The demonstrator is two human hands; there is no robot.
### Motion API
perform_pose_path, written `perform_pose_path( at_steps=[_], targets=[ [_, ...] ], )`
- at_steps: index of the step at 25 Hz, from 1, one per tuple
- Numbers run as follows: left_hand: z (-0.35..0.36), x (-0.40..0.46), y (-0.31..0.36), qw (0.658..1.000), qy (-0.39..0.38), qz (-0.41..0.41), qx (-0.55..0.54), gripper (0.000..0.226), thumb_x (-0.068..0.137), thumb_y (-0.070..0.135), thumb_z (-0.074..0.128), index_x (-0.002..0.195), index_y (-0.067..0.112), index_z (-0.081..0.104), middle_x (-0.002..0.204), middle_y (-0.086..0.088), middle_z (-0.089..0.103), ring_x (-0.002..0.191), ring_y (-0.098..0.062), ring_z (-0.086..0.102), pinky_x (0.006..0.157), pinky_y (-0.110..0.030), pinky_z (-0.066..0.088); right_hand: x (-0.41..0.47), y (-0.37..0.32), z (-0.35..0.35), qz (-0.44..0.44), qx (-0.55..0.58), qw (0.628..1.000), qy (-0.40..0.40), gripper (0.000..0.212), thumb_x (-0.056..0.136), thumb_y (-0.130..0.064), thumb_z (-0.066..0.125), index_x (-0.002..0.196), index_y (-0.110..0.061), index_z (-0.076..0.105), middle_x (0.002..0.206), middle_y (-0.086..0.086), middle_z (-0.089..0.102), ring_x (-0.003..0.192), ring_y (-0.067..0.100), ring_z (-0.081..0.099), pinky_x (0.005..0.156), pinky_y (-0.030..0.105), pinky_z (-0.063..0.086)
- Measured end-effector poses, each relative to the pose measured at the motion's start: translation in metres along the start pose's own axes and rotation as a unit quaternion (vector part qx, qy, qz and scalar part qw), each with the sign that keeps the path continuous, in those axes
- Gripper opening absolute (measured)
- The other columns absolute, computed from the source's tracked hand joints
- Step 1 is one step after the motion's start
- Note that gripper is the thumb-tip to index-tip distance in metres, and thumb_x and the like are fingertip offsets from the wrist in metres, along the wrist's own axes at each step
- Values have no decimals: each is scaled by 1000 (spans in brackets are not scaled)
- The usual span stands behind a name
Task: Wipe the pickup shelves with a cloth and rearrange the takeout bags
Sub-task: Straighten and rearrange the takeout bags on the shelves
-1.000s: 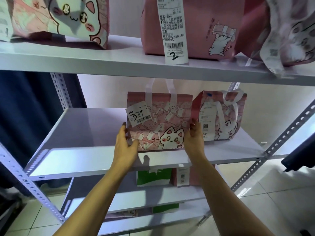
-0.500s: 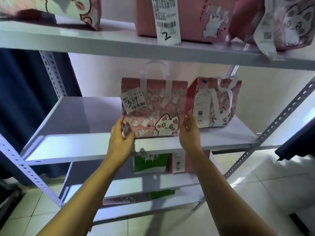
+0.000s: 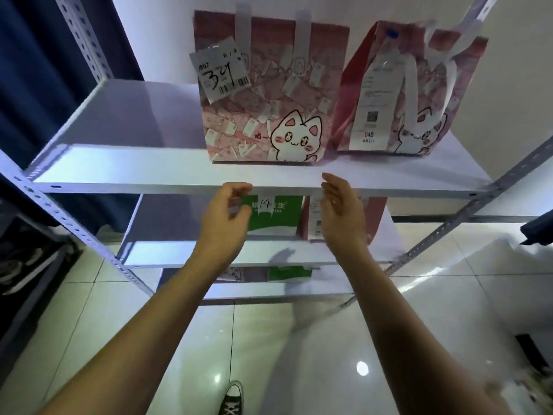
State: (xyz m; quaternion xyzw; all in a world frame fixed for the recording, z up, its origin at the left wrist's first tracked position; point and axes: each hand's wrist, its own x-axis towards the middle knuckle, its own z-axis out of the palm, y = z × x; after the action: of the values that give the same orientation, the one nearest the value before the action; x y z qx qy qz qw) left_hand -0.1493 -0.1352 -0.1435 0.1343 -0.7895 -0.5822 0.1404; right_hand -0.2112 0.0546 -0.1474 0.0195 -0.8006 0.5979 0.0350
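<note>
A pink takeout bag with a cat print and a "34" receipt stands upright on the white shelf. A second pink cat bag with a long receipt stands just right of it. My left hand and my right hand hang in front of the shelf's front edge, below the first bag, touching neither bag. Both hands are empty, fingers loosely curled and apart. On the shelf below, a green bag marked "14" and a pink bag sit partly hidden behind my hands. No cloth is in view.
The left half of the white shelf is bare. Perforated metal uprights frame the rack. A dark blue curtain hangs at the left. Another green bag sits on the lowest shelf. My shoe stands on the glossy tiled floor.
Both hands have let go of the "34" bag and dropped below the shelf's front edge. The view has tilted down, so the top shelf is out of sight.
</note>
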Motion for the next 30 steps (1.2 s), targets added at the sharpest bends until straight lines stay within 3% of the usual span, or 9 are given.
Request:
perform_pose_path(
  at_steps=[3,8,11,14,17,20,22,25,30],
  targets=[
    [21,-27,-21,1000,7,-20,7,32,96,3,52,118,25,61,120,8,63,107,-1,57,72,3,41,-16,27,-11,-8,-11,1000,-22,34,102,-7,50,130,-24,59,121,-11,65,112,6,64,96,30,57],
    [57,-54,-83,998,3,-54,16,34,96,6,51,116,32,61,119,19,62,113,2,55,72,1,42,-33,95,-10,13,-12,1000,-16,33,101,-5,51,126,-23,62,125,-9,64,118,9,60,104,37,52],
    [71,-42,-123,998,3,-68,17,34,96,5,51,113,33,60,116,21,62,112,2,55,73,-3,44,-22,131,5,33,-21,999,-33,37,99,-2,51,128,-23,61,119,-14,64,112,-2,59,105,28,50],
    [81,-10,-161,997,11,-71,27,34,97,7,51,114,35,59,115,24,62,109,4,56,76,-10,44,3,164,30,25,-10,999,-38,38,99,-1,52,132,-18,57,121,-8,65,111,5,62,104,28,51],
    [83,27,-189,997,22,-57,40,33,97,10,53,122,32,56,118,21,62,108,6,56,73,-5,44,37,187,60,17,-6,999,-39,41,98,0,50,134,-19,55,122,-9,66,112,5,63,102,29,52],
    [86,60,-211,997,40,-48,38,34,97,9,53,126,27,53,123,13,61,109,-2,57,84,-15,46,64,205,84,12,21,999,-30,48,95,3,50,136,-21,51,119,-15,66,105,-3,63,95,25,55],
    [89,77,-225,996,58,-57,38,35,97,13,55,125,33,48,127,11,56,112,-8,56,90,-22,46,77,220,98,16,27,999,-13,53,94,3,51,141,-21,45,124,-10,61,112,4,60,106,36,51],
    [93,99,-242,991,79,-101,48,49,98,15,56,140,34,39,143,6,47,127,-16,48,105,-38,44,94,238,111,36,22,999,15,62,91,3,51,145,-26,39,131,-4,57,122,16,56,112,47,44],
    [92,127,-256,991,74,-102,46,53,101,9,47,148,31,37,150,1,45,132,-24,49,110,-44,43,114,253,121,32,39,998,28,59,92,8,50,143,-21,42,127,-3,61,121,17,59,112,43,44]
  ],
)
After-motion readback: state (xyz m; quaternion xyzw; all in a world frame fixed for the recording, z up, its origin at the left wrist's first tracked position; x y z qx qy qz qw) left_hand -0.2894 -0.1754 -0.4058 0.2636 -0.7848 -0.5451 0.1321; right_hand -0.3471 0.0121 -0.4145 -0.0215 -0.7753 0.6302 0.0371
